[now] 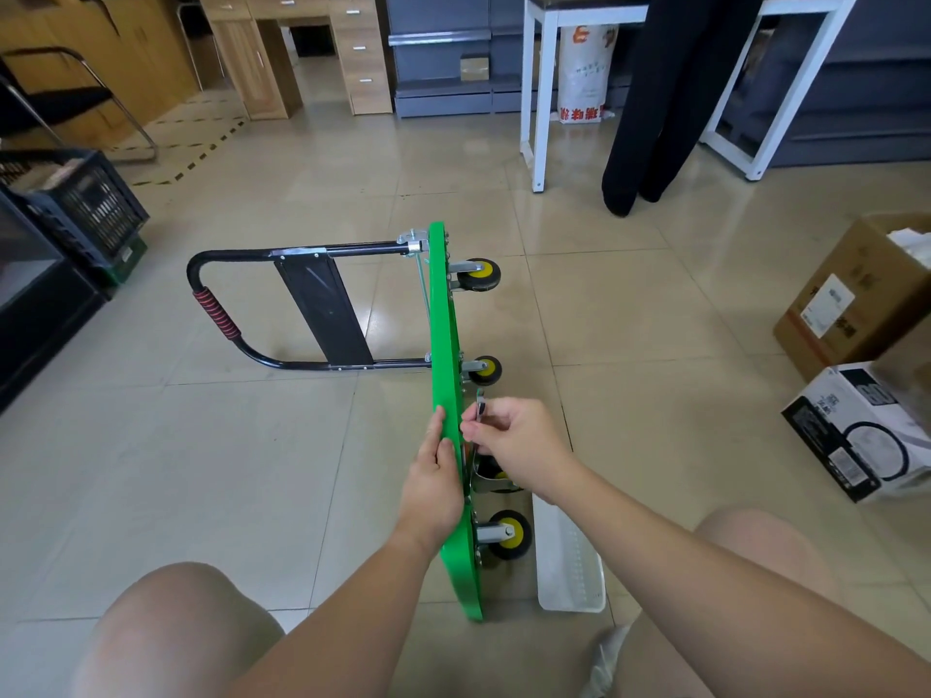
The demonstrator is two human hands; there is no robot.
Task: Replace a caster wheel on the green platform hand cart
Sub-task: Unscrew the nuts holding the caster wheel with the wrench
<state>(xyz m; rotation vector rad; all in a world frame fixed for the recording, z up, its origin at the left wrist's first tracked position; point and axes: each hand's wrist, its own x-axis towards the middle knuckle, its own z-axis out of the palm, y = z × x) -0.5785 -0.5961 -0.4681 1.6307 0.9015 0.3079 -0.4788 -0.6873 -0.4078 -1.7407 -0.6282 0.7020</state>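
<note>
Two grips: left grip point(434, 476) pressed flat-fingered against the upended green platform cart point(443, 314); right grip point(519, 445) pinched a silver wrench point(480, 408).

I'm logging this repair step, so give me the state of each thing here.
Green platform hand cart: tipped on its edge, handle out sideways.
Silver metal wrench: pinched in the right hand.
Left hand: fingers straight against the cart.
Nearest black-and-yellow caster wheel: mounted.
Brown cardboard box: open.

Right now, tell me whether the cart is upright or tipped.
Tipped on edge: green platform stands vertical, caster wheels point sideways.
</note>
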